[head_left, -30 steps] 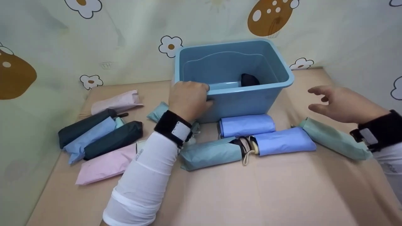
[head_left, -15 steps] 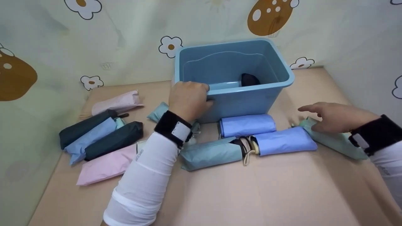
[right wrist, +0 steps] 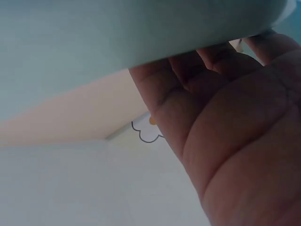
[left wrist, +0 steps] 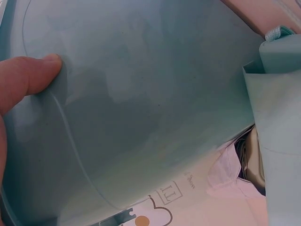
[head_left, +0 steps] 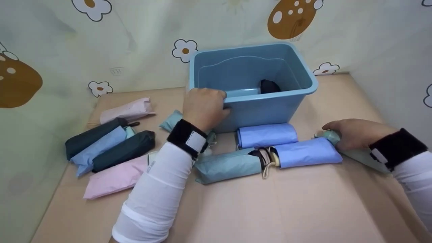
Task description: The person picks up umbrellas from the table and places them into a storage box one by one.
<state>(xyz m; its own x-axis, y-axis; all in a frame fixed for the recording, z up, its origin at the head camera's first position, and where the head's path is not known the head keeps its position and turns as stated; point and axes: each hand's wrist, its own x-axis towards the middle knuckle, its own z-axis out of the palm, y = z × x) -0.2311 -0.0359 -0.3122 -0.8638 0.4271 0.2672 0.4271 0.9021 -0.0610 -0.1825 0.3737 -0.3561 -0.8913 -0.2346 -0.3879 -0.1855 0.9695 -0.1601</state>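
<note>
My left hand (head_left: 204,108) grips the front rim of a blue plastic bin (head_left: 263,109), fingers over the edge. In the left wrist view its thumb presses the bin's outer wall (left wrist: 141,103). My right hand (head_left: 359,133) grips a light green folded umbrella (head_left: 331,136) near its handle end at the right; the hand covers much of it. The right wrist view has the fingers (right wrist: 160,89) curling behind the green umbrella cover (right wrist: 70,52). A dark item (head_left: 269,86) lies inside the bin, partly hidden by the front wall.
Two blue umbrellas (head_left: 307,153) and a teal one (head_left: 231,166) lie before the bin. At left are two dark umbrellas (head_left: 125,151), a blue one (head_left: 99,147) and pink ones (head_left: 116,177). A smaller teal item (head_left: 172,119) lies beside the left wrist. A patterned curtain (head_left: 145,44) hangs behind the table.
My right hand has come down onto the green umbrella from above and closed around its handle end. My left hand has stayed on the bin rim.
</note>
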